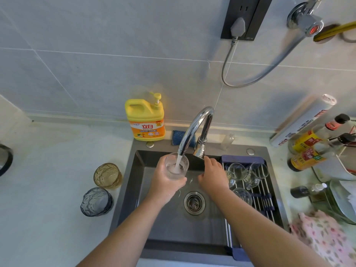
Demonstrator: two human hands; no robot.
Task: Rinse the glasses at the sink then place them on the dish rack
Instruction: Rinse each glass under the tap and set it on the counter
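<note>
Ribbed clear glass [176, 166] held upright over the sink [169, 230], directly under the spout. Left hand [164, 183] grips it from below, fingers and thumb curled round the lower wall. Right hand [212, 175] holds nothing, fingers relaxed and slightly spread, hovering just right of the glass; the index tip is close to the faucet lever, contact unclear. Dark steel basin, drain strainer [194, 202] between the forearms. Dish rack [266, 204] spans the basin's right side with several clear glasses [238, 171] on it, partly hidden by the right hand. Floral cloth [323, 237] on the right counter. On the pale countertop [48, 170] left of the sink: blue-grey textured glass [96, 201], amber textured glass [107, 175] just behind it. Water stream [178, 160] runs from the chrome faucet [194, 124] into the glass. Behind: blue sponge [178, 136], yellow dish soap bottle [145, 120], sauce bottles [308, 149] at right, grey tiled wall [96, 64], black socket [246, 18] with plug.
</note>
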